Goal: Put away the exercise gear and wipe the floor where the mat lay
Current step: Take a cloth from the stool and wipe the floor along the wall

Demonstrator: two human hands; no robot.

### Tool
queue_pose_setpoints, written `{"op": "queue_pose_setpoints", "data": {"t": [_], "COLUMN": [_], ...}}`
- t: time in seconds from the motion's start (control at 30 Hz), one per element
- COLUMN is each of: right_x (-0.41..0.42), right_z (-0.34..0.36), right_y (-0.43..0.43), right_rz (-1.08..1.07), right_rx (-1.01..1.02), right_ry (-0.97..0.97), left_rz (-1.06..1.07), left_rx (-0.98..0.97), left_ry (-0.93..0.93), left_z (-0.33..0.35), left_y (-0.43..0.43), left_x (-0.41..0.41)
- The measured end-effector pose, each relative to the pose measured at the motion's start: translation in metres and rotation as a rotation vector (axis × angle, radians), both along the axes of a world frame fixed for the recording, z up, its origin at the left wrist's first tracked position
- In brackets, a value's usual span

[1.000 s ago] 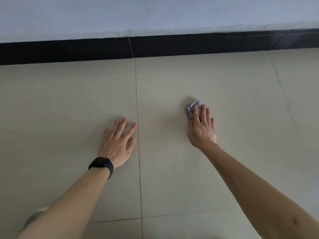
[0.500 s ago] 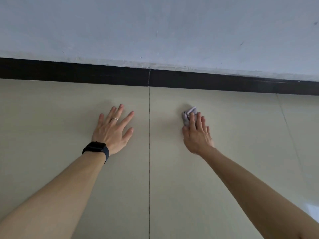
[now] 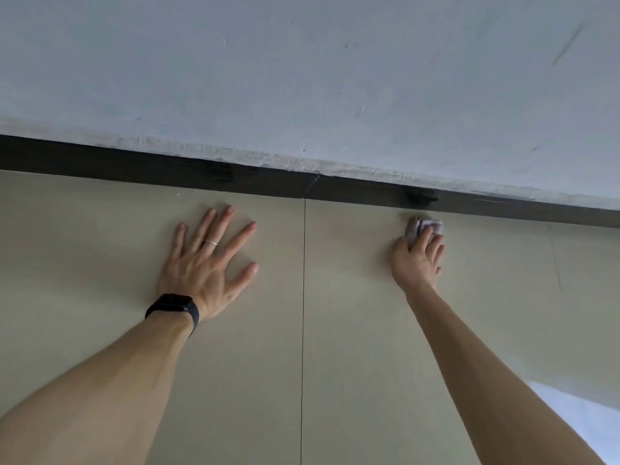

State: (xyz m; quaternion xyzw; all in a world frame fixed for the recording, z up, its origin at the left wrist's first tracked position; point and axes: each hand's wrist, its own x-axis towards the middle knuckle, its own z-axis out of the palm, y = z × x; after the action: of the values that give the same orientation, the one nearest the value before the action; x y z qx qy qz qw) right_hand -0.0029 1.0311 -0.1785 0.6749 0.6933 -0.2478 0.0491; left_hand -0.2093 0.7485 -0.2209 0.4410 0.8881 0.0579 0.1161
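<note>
A small crumpled pale cloth (image 3: 423, 225) lies on the beige tiled floor (image 3: 352, 330), close to the black skirting. My right hand (image 3: 417, 260) presses down on it with the fingers over its near part; only its far edge shows. My left hand (image 3: 206, 263) rests flat on the floor left of the tile joint, fingers spread, holding nothing. It wears a ring and a black wristband. No mat or exercise gear is in view.
A black skirting board (image 3: 167, 169) runs across the view just beyond both hands, with a grey-white wall (image 3: 302, 78) above it. A thin tile joint (image 3: 303, 313) runs between my arms. A bright patch (image 3: 577, 417) lies at the lower right.
Both hands have shifted forward towards the skirting. My right hand has pushed the cloth farther away and to the right, nearly up to the wall. The view has tilted up.
</note>
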Motion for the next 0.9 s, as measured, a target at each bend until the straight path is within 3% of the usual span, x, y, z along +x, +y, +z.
{"op": "queue_pose_setpoints", "data": {"t": [0.07, 0.13, 0.2, 0.27, 0.3, 0.37, 0.43, 0.57, 0.63, 0.7, 0.8, 0.9], "right_x": [-0.044, -0.077, -0.085, -0.067, -0.056, -0.033, -0.005, 0.047, 0.056, 0.061, 0.076, 0.114], "right_z": [-0.006, -0.015, -0.016, -0.014, -0.009, -0.001, -0.004, -0.008, -0.010, -0.003, 0.017, 0.024], "right_y": [-0.001, -0.037, -0.105, -0.168, -0.183, -0.171, -0.140, -0.109, -0.145, -0.203, -0.291, -0.312], "right_rz": [-0.132, -0.070, 0.311, 0.810, 0.969, 1.080, 1.006, 0.263, 0.129, 0.254, 0.607, 0.816], "right_rx": [-0.018, 0.150, 0.270, 0.158, 0.078, 0.066, 0.120, 0.075, 0.060, 0.041, -0.041, -0.055], "right_ry": [0.020, 0.031, 0.054, 0.105, 0.124, 0.146, 0.105, 0.045, 0.026, 0.032, 0.065, 0.054], "left_rz": [-0.003, -0.006, -0.006, 0.006, 0.004, -0.008, 0.005, 0.017, 0.015, 0.016, 0.017, 0.019], "left_rx": [0.025, 0.031, 0.033, 0.044, 0.054, 0.063, 0.052, 0.015, 0.007, 0.006, -0.018, -0.020], "left_ry": [0.000, -0.009, -0.012, -0.003, -0.005, -0.012, -0.032, -0.031, -0.028, -0.039, -0.073, -0.088], "left_z": [-0.003, -0.002, 0.000, 0.001, 0.001, 0.002, 0.003, 0.003, 0.003, 0.004, 0.007, 0.010], "left_y": [-0.002, 0.000, 0.000, -0.002, -0.002, -0.002, -0.003, 0.000, 0.000, -0.001, -0.001, -0.002], "left_x": [0.001, -0.001, 0.000, 0.001, 0.002, 0.003, 0.002, 0.004, 0.004, 0.006, 0.005, 0.007]}}
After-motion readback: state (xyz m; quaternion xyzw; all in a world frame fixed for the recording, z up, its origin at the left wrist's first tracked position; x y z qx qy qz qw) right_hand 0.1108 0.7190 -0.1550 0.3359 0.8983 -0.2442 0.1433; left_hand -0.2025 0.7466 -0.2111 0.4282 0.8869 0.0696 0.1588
